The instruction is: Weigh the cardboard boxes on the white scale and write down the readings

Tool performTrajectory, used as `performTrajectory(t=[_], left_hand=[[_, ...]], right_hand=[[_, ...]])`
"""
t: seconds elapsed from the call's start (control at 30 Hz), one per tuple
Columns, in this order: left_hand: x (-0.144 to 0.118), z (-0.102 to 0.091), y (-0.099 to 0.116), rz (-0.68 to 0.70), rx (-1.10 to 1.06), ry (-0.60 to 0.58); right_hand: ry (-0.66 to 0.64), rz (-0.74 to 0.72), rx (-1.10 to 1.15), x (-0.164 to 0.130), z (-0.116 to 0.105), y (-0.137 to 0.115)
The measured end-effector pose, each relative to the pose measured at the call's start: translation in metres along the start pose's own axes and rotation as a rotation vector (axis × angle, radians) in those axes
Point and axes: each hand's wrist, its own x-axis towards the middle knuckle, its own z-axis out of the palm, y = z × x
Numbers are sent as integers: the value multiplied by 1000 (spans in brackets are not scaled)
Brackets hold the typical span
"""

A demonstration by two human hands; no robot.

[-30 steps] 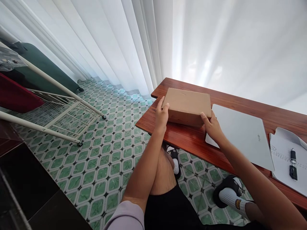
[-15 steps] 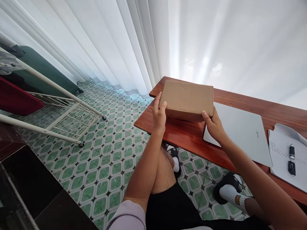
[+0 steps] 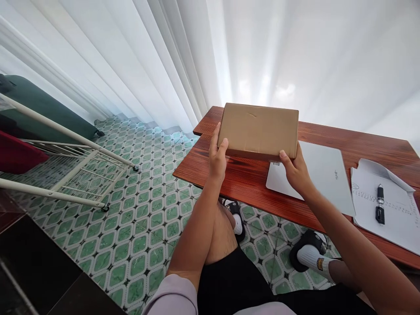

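Note:
Between my two hands a brown cardboard box (image 3: 259, 129) is held above the wooden table (image 3: 243, 177), its top face tipped toward me. My left hand (image 3: 218, 153) grips the box's left end, thumb on the near edge. At the right near corner my right hand (image 3: 294, 168) clasps it, thumb in front; its other fingers are mostly hidden behind the box. Below and to the right of the box lies a closed silver laptop (image 3: 323, 175), partly covered by my right hand and forearm.
Sheets of paper (image 3: 397, 218) with a black pen (image 3: 380, 204) on them lie right of the laptop. White curtains (image 3: 295, 52) hang behind the table. A wheeled white metal rack (image 3: 75, 173) and a green suitcase (image 3: 49, 107) stand at left on the tiled floor (image 3: 141, 236).
The box has risen a little and its top face has tilted more toward me, both hands still holding it. The view has shifted slightly to the right.

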Motion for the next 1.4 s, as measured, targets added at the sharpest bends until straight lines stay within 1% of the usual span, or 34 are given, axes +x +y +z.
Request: performTrajectory(t=[0.3, 0.4, 0.57, 0.73, 0.83, 1.0, 1.1, 1.23, 1.33, 1.4], left_hand=[[-8, 32, -6, 67, 26, -150], [-13, 46, -9, 51, -1, -215], [-24, 67, -17, 50, -80, -280], [-32, 83, -22, -8, -219, -305], [-38, 91, -23, -54, -281, -376], [-48, 103, -22, -85, -275, -471], [-52, 112, -21, -116, -236, -488], [-54, 120, -23, -138, -228, -514], [-54, 123, -28, -126, -254, -552], [-55, 123, -30, -126, -242, -570]], right_hand=[[59, 24, -56, -9, -41, 5], [97, 30, -76, -15, -57, 9], [148, 40, -77, -23, -81, 16], [167, 51, -93, -32, -103, 24], [182, 36, -104, -42, -118, 31], [199, 57, -85, -60, -142, 42], [199, 40, -65, -67, -151, 48], [245, 56, -49, -72, -159, 55], [265, 76, -30, -71, -162, 61], [301, 64, -54, -70, -164, 63]])
